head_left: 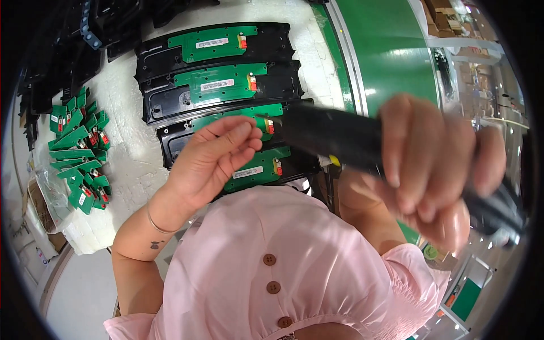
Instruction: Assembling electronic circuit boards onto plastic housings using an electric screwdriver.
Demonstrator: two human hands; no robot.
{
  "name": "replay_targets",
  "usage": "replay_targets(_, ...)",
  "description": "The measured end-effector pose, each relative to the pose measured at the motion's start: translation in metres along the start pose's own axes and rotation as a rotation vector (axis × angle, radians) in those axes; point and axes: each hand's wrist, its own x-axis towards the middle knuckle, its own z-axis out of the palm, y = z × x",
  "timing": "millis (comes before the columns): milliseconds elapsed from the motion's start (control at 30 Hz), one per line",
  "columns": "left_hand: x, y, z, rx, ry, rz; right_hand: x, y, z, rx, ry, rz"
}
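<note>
My right hand point(425, 156), blurred by motion, is wrapped round a black powered screwdriver point(334, 135) lying nearly level across the view. The tool's thin tip points left toward my left hand point(212, 153). That hand is closed, thumb against curled fingers; anything pinched in it is too small to make out. It hovers over the third of several curved black plastic panels point(161, 105), which lie in a column. Each panel carries a green circuit board point(232, 73) with a white label and a red-and-white connector point(253, 83). The nearest board is partly hidden by my left hand.
At the left, a heap of small green circuit boards point(79, 150) lies on the white foam surface point(127, 187). More black plastic parts point(62, 51) are piled at the far left. A green conveyor-like surface point(391, 51) runs along the right, beyond a metal rail point(348, 62).
</note>
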Motion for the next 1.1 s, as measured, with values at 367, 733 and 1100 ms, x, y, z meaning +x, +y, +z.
replay_targets(367, -0.002, -0.028, 0.006, -0.18, -0.185, -0.039, -0.009, -0.028, -0.02, 0.129, -0.198, 0.009)
replay_targets(733, -0.018, -0.039, 0.018, -0.037, 0.07, -0.118, -0.025, 0.03, -0.007, -0.191, 0.197, 0.286)
replay_targets(1100, -0.02, -0.038, 0.0, -0.007, -0.137, -0.118, -0.02, 0.045, -0.013, -0.218, -0.02, 0.313)
